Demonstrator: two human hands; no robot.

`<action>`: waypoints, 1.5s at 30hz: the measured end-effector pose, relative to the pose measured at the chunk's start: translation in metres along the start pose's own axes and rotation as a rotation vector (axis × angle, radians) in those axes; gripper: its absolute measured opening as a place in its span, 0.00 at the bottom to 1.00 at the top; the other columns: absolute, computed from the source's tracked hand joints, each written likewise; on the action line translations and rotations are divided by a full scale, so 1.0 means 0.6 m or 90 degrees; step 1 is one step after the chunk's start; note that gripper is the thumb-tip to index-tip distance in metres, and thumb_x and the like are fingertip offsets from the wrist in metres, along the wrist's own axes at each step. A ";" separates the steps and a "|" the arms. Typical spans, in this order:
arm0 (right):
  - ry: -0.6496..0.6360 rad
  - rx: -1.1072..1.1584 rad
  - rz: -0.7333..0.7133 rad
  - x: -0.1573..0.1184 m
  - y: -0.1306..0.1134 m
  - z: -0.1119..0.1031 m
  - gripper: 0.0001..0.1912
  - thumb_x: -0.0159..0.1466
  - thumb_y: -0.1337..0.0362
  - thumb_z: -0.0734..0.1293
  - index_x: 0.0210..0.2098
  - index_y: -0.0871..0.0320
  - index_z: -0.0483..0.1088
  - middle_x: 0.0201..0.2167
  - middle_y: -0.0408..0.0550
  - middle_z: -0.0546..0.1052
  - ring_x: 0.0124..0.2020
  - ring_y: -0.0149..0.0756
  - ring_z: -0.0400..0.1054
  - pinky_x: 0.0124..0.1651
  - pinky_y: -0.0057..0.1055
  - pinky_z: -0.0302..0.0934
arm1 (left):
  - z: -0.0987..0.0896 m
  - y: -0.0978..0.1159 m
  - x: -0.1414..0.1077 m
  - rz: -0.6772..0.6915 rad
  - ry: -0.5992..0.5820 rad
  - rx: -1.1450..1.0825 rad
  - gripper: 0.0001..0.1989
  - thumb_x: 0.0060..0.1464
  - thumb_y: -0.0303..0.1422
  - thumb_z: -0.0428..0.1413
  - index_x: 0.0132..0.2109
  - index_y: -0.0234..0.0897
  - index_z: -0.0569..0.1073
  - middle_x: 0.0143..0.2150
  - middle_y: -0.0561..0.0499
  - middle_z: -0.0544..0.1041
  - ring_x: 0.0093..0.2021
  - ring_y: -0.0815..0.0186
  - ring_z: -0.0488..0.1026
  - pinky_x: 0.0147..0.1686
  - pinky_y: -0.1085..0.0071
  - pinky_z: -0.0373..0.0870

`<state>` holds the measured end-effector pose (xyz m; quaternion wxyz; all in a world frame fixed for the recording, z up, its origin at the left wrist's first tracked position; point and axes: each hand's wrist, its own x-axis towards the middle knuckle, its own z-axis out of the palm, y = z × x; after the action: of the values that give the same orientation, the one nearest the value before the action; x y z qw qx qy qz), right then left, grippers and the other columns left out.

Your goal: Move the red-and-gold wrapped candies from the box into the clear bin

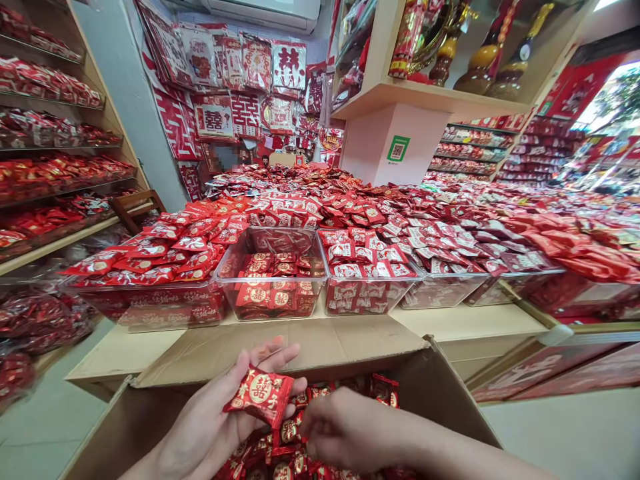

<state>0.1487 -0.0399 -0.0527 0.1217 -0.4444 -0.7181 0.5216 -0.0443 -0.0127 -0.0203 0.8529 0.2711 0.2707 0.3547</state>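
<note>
My left hand (215,417) is palm up over an open cardboard box (445,393), with a small red candy packet (261,395) held on its fingers. The packet carries a gold round emblem with red lettering. Beside it, my right hand (345,427) reaches down into the box with its fingers curled in. Whatever those fingers have between them is hidden. Many similar red packets (290,432) lie loose in the box under both hands.
Behind the box, a clear plastic bin (273,283) partly filled with matching packets stands on a wooden counter (440,323). Fuller bins (367,267) flank it, and red-packaged goods spread beyond. Shelves (55,147) rise at left; a display cabinet (380,93) overhangs at upper right.
</note>
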 end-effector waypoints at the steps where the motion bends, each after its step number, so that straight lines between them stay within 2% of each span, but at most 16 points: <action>1: 0.017 0.131 0.003 0.001 -0.008 -0.001 0.07 0.53 0.62 0.62 0.29 0.59 0.66 0.21 0.41 0.65 0.22 0.26 0.58 0.28 0.26 0.56 | 0.001 -0.004 0.000 0.003 0.004 0.010 0.21 0.57 0.42 0.41 0.51 0.39 0.67 0.56 0.46 0.66 0.54 0.49 0.62 0.55 0.51 0.50; 4: 0.022 0.486 -0.043 0.006 -0.026 0.002 0.17 0.53 0.53 0.64 0.30 0.61 0.64 0.24 0.44 0.68 0.23 0.26 0.63 0.30 0.28 0.60 | 0.004 -0.019 0.001 0.025 0.036 0.067 0.21 0.56 0.43 0.43 0.52 0.39 0.67 0.53 0.46 0.70 0.57 0.56 0.57 0.55 0.59 0.53; 6: 0.039 0.537 -0.081 0.010 -0.030 0.008 0.19 0.50 0.51 0.66 0.30 0.62 0.63 0.23 0.43 0.68 0.21 0.26 0.63 0.26 0.26 0.60 | 0.005 -0.030 0.002 0.028 0.050 0.131 0.21 0.54 0.44 0.46 0.51 0.39 0.67 0.52 0.45 0.71 0.55 0.55 0.61 0.51 0.59 0.59; 9: 0.155 0.378 -0.132 0.008 -0.025 0.012 0.15 0.52 0.54 0.65 0.28 0.61 0.66 0.22 0.43 0.69 0.20 0.26 0.62 0.23 0.25 0.59 | 0.003 -0.042 0.002 0.025 0.072 0.231 0.22 0.52 0.45 0.49 0.50 0.39 0.67 0.49 0.45 0.72 0.44 0.55 0.70 0.41 0.61 0.67; 12: 0.292 0.059 -0.241 -0.002 -0.019 0.003 0.10 0.57 0.60 0.62 0.32 0.59 0.71 0.28 0.47 0.73 0.29 0.30 0.66 0.33 0.26 0.61 | 0.003 -0.044 0.002 -0.045 0.045 0.210 0.24 0.52 0.48 0.46 0.49 0.35 0.68 0.40 0.43 0.77 0.35 0.61 0.74 0.31 0.69 0.69; 14: 0.311 -0.094 -0.303 -0.009 -0.018 -0.007 0.11 0.59 0.63 0.60 0.38 0.57 0.71 0.35 0.50 0.73 0.36 0.32 0.66 0.39 0.27 0.60 | 0.007 -0.039 0.002 -0.087 0.011 0.152 0.22 0.53 0.44 0.48 0.48 0.33 0.68 0.35 0.43 0.77 0.32 0.63 0.74 0.27 0.74 0.68; 17: 0.358 -0.149 -0.327 -0.014 -0.020 -0.017 0.14 0.59 0.66 0.59 0.44 0.54 0.68 0.46 0.52 0.68 0.44 0.34 0.63 0.46 0.30 0.58 | 0.019 -0.029 0.001 -0.073 0.056 0.116 0.18 0.51 0.32 0.55 0.50 0.35 0.66 0.36 0.46 0.77 0.32 0.66 0.75 0.26 0.77 0.68; 19: 0.415 -0.043 -0.275 -0.011 -0.024 -0.018 0.15 0.59 0.64 0.59 0.46 0.55 0.65 0.45 0.53 0.67 0.42 0.34 0.63 0.44 0.32 0.59 | 0.029 -0.023 0.000 -0.027 0.116 0.099 0.24 0.49 0.28 0.57 0.53 0.38 0.63 0.41 0.47 0.76 0.36 0.64 0.75 0.32 0.74 0.71; 22: 0.338 0.258 -0.106 -0.002 -0.030 -0.011 0.14 0.58 0.57 0.59 0.39 0.59 0.64 0.28 0.47 0.70 0.26 0.29 0.64 0.28 0.27 0.61 | 0.036 -0.023 0.000 0.038 0.164 0.049 0.29 0.48 0.26 0.57 0.56 0.44 0.58 0.48 0.49 0.74 0.47 0.60 0.70 0.44 0.67 0.68; 24: 0.260 0.362 -0.060 0.006 -0.033 -0.002 0.15 0.56 0.54 0.62 0.33 0.60 0.65 0.21 0.42 0.67 0.20 0.26 0.60 0.23 0.24 0.57 | 0.034 -0.031 0.001 0.042 0.160 0.025 0.27 0.49 0.29 0.57 0.56 0.47 0.59 0.49 0.51 0.74 0.50 0.60 0.67 0.47 0.67 0.66; 29: 0.268 0.444 -0.165 0.021 -0.038 0.017 0.16 0.49 0.57 0.69 0.32 0.62 0.68 0.27 0.43 0.68 0.27 0.25 0.60 0.33 0.25 0.58 | 0.020 -0.052 0.009 0.096 0.118 0.040 0.23 0.47 0.34 0.58 0.52 0.45 0.65 0.48 0.51 0.74 0.54 0.60 0.63 0.54 0.68 0.56; 35: 0.243 0.525 -0.106 0.023 -0.041 0.010 0.16 0.48 0.58 0.69 0.29 0.61 0.63 0.22 0.40 0.67 0.23 0.23 0.59 0.30 0.24 0.56 | 0.003 -0.058 0.016 0.193 0.091 0.197 0.25 0.45 0.38 0.59 0.51 0.43 0.65 0.49 0.48 0.74 0.54 0.56 0.63 0.54 0.61 0.57; 39: 0.240 0.389 -0.125 0.016 -0.062 -0.036 0.14 0.48 0.60 0.70 0.27 0.61 0.62 0.23 0.41 0.67 0.23 0.24 0.59 0.28 0.24 0.55 | -0.012 -0.038 0.003 0.211 0.085 0.344 0.24 0.49 0.43 0.53 0.53 0.45 0.61 0.49 0.48 0.74 0.49 0.55 0.69 0.47 0.59 0.66; 41: 0.361 0.276 -0.164 0.020 -0.088 -0.087 0.13 0.48 0.60 0.68 0.25 0.60 0.61 0.21 0.39 0.65 0.22 0.24 0.57 0.26 0.23 0.53 | -0.014 -0.003 -0.002 0.305 0.145 0.566 0.18 0.52 0.42 0.49 0.51 0.46 0.64 0.52 0.50 0.71 0.51 0.57 0.67 0.50 0.61 0.63; 44: 0.558 0.088 -0.222 0.048 -0.132 -0.180 0.11 0.51 0.60 0.65 0.28 0.59 0.60 0.20 0.38 0.64 0.22 0.25 0.57 0.25 0.24 0.52 | -0.002 0.081 0.014 0.538 0.212 0.992 0.17 0.54 0.37 0.46 0.51 0.42 0.65 0.57 0.51 0.65 0.57 0.60 0.57 0.58 0.64 0.49; 45: 0.587 0.028 -0.229 0.065 -0.143 -0.207 0.10 0.52 0.61 0.64 0.32 0.59 0.61 0.23 0.39 0.66 0.24 0.26 0.59 0.27 0.24 0.54 | 0.006 0.112 0.027 0.543 0.211 1.100 0.17 0.56 0.36 0.43 0.50 0.38 0.66 0.57 0.49 0.64 0.57 0.62 0.57 0.57 0.66 0.49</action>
<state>0.1619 0.0645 0.0627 0.5241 -0.4952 -0.6436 0.2565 -0.0627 0.0388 0.0218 0.1117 0.8247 0.4330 0.3462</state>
